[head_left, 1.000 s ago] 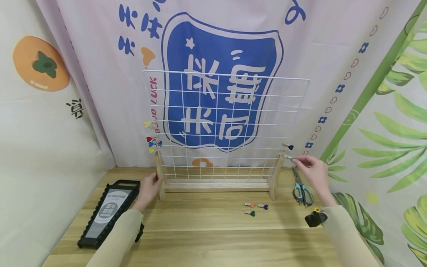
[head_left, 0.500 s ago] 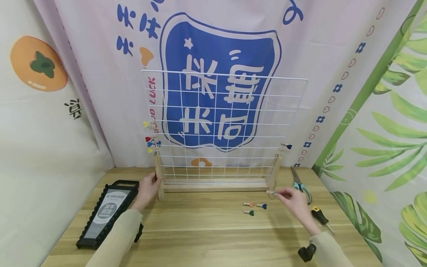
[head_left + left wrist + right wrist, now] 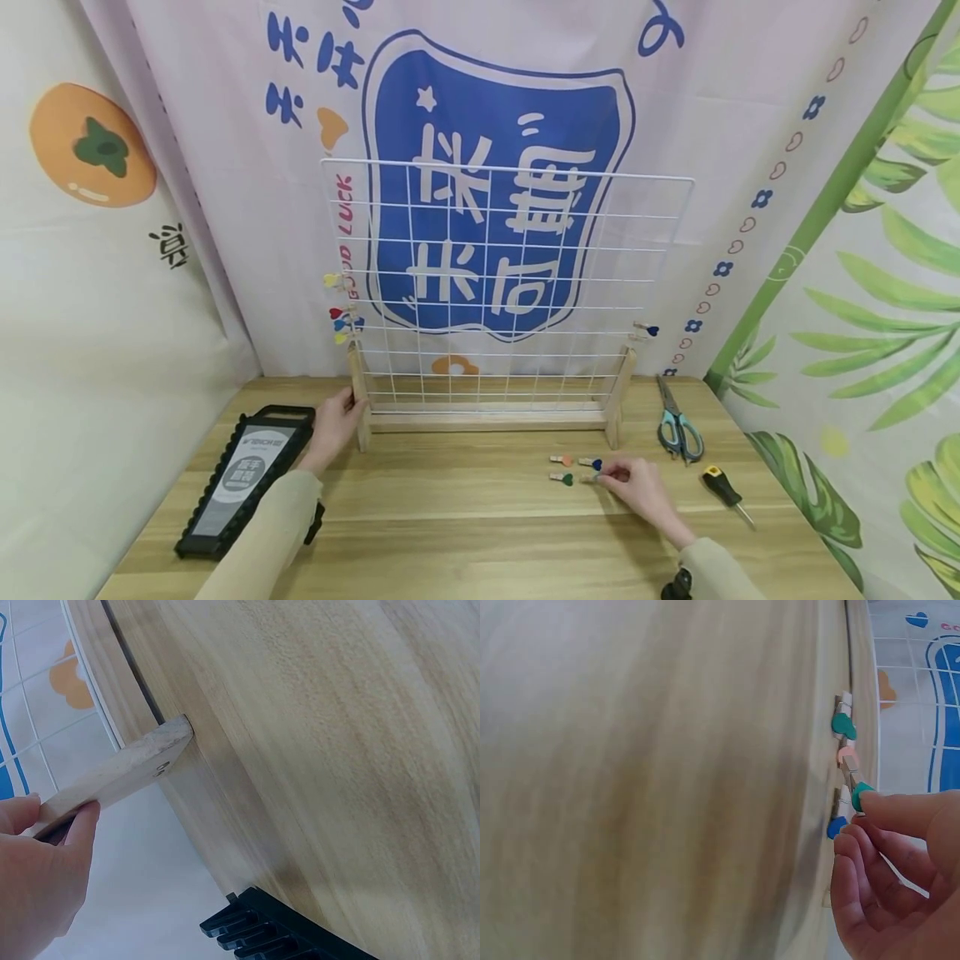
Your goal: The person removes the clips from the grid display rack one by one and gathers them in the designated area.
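Observation:
My left hand (image 3: pixel 332 427) grips the left wooden leg (image 3: pixel 120 771) of a stand that holds up a white wire grid (image 3: pixel 487 275). Between thumb and fingers my right hand (image 3: pixel 641 492) pinches a small wooden clothespin (image 3: pixel 855 781) with a teal-green heart, low over the table. Close by lie three more heart clothespins: one orange (image 3: pixel 566 460), one dark blue (image 3: pixel 595 464) and one green (image 3: pixel 567 479). Several clothespins are clipped to the grid's left edge, among them a red one (image 3: pixel 335 313). A dark blue clothespin (image 3: pixel 651 331) hangs at its right edge.
Scissors (image 3: pixel 681 435) with teal handles lie right of the stand, and a black-and-yellow screwdriver (image 3: pixel 722 486) lies nearer the front. A black ridged case (image 3: pixel 243 479) is at the left. Printed cloth (image 3: pixel 750 125) hangs behind the wooden table (image 3: pixel 450 533).
My right hand has come down from the grid's lower right edge to the loose clothespins on the table, still pinching its clothespin. My left hand has stayed on the leg.

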Motion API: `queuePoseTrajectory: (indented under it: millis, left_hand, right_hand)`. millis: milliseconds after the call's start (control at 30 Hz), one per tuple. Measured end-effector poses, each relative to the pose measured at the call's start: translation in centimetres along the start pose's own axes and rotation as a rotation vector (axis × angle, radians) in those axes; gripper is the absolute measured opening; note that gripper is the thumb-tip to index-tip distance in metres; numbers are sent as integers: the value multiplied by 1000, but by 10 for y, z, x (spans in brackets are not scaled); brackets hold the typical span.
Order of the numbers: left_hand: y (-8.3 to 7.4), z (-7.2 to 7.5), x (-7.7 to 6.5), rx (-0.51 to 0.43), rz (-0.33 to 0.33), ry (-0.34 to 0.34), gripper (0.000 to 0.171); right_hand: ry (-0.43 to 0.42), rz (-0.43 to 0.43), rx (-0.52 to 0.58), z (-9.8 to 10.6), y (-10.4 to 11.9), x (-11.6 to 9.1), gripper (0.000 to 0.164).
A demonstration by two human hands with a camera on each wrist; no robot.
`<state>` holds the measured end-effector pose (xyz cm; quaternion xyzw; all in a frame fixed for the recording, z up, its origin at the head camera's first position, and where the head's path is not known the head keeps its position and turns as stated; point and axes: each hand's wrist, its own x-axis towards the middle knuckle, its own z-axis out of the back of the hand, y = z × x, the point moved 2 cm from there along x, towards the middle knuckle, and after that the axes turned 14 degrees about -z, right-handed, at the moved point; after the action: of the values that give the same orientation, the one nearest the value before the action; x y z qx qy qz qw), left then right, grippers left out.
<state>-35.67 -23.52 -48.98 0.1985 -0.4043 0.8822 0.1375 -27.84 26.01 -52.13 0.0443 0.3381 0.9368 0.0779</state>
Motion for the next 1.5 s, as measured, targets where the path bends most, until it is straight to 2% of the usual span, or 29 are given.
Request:
queuePoseTrajectory:
  millis: [333, 667, 800, 1000, 1167, 1267, 1500]
  left_hand:
    - [-2, -1, 3, -6, -6, 0, 30]
    - [-4, -1, 4, 10, -18, -2, 30]
    - [-3, -1, 4, 18, -11, 4, 29]
    - [-3, -1, 3, 19, -7, 1, 28]
    - [-3, 0, 3, 12, -2, 3, 30]
    - [-3, 0, 2, 12, 1, 6, 30]
    - [-2, 0, 0, 23, 0, -2, 28]
  right_hand:
    - [9, -2, -20, -5, -4, 2, 7]
    - [33, 2, -5, 3, -3, 3, 4]
    - [-36, 73, 3, 23, 8, 8, 8]
    - [-191, 115, 15, 78, 36, 25, 16]
    - [-402, 179, 75, 118, 51, 42, 18]
    - [-484, 192, 92, 133, 57, 52, 18]
    - [-465, 124, 124, 148, 70, 65, 27]
